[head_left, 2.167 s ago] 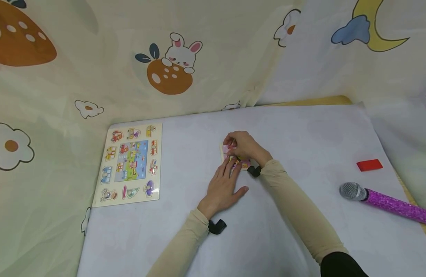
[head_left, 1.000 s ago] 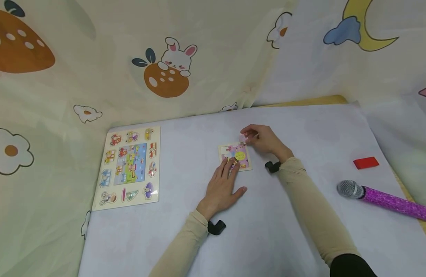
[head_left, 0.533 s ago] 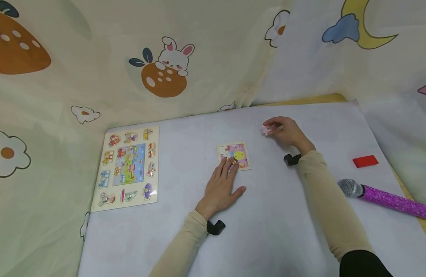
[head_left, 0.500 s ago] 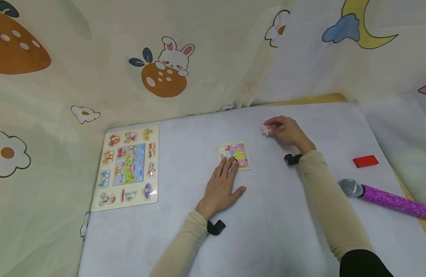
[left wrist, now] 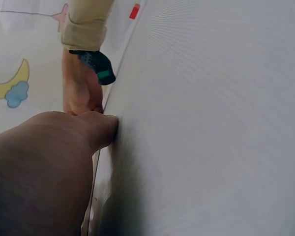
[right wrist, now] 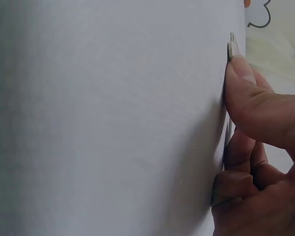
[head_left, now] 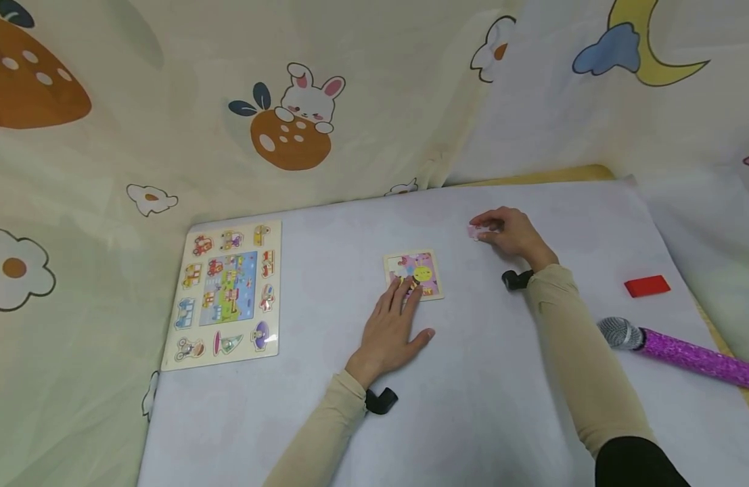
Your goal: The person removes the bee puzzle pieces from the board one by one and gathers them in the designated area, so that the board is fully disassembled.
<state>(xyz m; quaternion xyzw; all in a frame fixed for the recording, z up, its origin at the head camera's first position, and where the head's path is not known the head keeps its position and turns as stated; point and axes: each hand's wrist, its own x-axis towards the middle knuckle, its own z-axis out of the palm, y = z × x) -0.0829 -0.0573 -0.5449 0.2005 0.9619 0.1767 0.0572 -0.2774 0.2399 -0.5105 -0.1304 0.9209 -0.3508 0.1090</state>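
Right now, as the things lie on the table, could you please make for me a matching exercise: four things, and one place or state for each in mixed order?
Column one
1. Left hand
2. Pink piece
3. Large picture board
4. Microphone

Column two
A. Lying at the right side of the table
B. Resting on the small puzzle
C. Held in the right hand
D. Flat at the table's left side

Pairs: 1-B, 2-C, 3-D, 4-A

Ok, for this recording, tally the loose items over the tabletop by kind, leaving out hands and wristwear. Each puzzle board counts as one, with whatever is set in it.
Puzzle boards: 2 (large board, small board)
Pink piece: 1
Red block: 1
Purple microphone: 1
Total: 5
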